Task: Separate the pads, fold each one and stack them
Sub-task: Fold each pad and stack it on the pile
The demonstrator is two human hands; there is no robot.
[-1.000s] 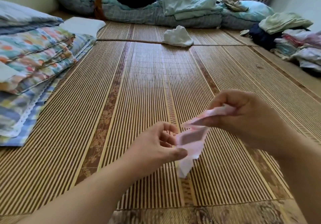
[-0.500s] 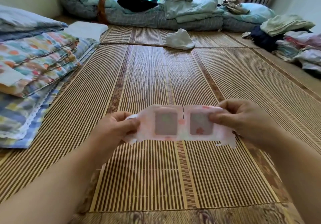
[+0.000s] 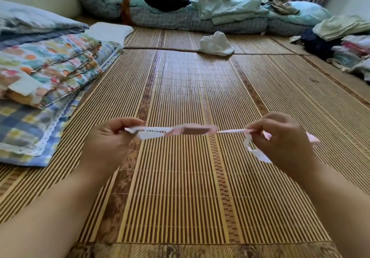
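Separating step: left hand (image 3: 108,141) and right hand (image 3: 280,139) each pinch an end of the pads (image 3: 192,130), stretched taut above the mat (image 3: 180,187). Next, probably tear at the joint.

Bare forearms (image 3: 50,207), no sleeves, ringless hands (image 3: 104,143).

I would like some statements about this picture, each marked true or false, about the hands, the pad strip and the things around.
1. Both hands hold the pad strip. True: the left hand and the right hand each pinch one end.
2. The strip lies flat on the mat. False: it is held above it.
3. A crumpled white cloth lies on the mat farther away. True.
4. The folded quilts are at the right. False: they are at the left.
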